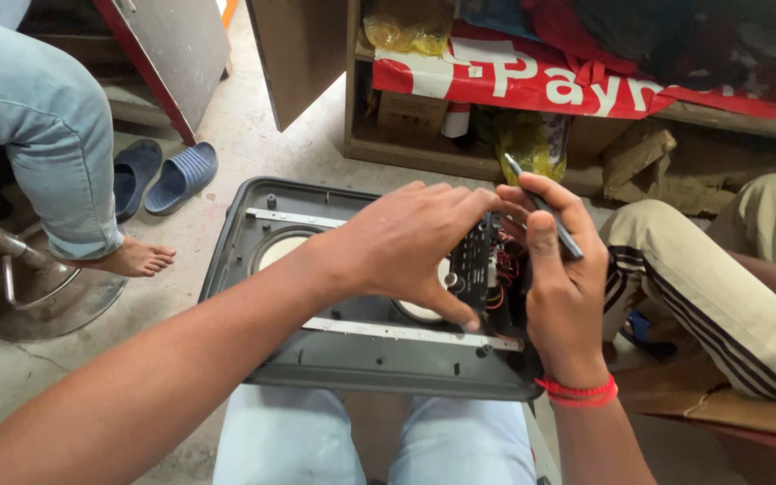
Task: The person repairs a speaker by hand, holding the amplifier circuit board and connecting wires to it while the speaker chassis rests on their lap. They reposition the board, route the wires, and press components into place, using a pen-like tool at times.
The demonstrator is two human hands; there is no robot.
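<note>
Grey plastic speaker panel (316,350) rests across the person's lap; left hand (410,242) grips its black control module (471,260) (red wires beside), right hand (563,278) pinches a screwdriver (545,208).

This looks like a small repair workshop, informal and crowded. The work happens low over a bare concrete floor (253,135), stained and cracked. An opened grey speaker cabinet (316,350) lies on the person's knees, with wires (507,266) and a control panel (471,260) exposed. A wooden shelf (424,153) holds cardboard boxes (413,110), plastic bags (532,144) and a red banner (532,81) in disorder. A pair of blue slippers (165,177) lies on the floor beside a metal stool base (38,296). Other people sit very near.
</note>
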